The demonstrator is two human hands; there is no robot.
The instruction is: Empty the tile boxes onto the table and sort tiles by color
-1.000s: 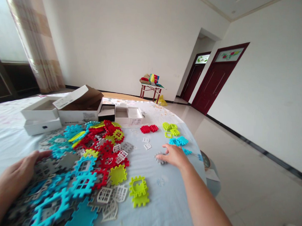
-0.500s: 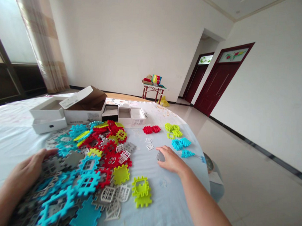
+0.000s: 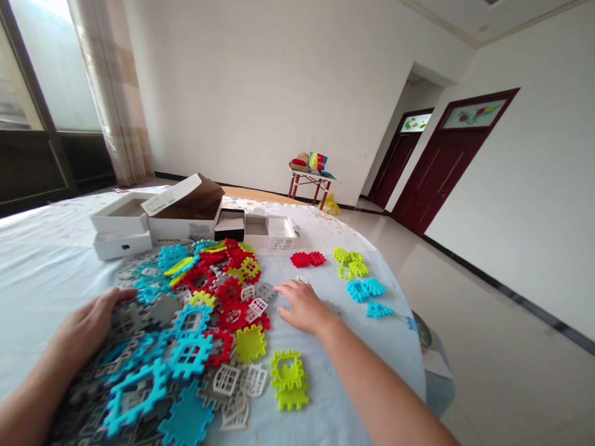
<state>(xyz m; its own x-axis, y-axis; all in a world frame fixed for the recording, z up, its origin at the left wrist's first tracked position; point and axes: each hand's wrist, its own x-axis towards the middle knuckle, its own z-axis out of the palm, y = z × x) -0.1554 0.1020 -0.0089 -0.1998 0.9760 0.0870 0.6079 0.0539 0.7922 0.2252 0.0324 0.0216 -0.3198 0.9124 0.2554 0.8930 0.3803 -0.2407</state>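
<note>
A big pile of interlocking plastic tiles [image 3: 194,324] in blue, red, grey and lime lies on the light blue tablecloth [image 3: 351,344]. My left hand [image 3: 88,325] rests flat, fingers stretched out, on grey tiles at the pile's left side. My right hand [image 3: 301,306] lies palm down with fingers extended at the pile's right edge, beside small white window pieces [image 3: 254,308]. A grey tile [image 3: 332,309] shows just right of that hand. Small sorted groups sit further right: red tiles [image 3: 308,258], lime tiles [image 3: 350,261] and blue tiles [image 3: 366,288].
Open white boxes [image 3: 124,225] and a cardboard-lined box [image 3: 184,211] stand behind the pile, with a black box [image 3: 230,223] and small white boxes [image 3: 270,232]. The table's edge drops off at right. A small red table [image 3: 312,181] and dark red doors [image 3: 442,170] are far off.
My right hand has moved left, off the grey tile toward the pile's edge. My left hand stays on the grey tiles. The view has shifted slightly.
</note>
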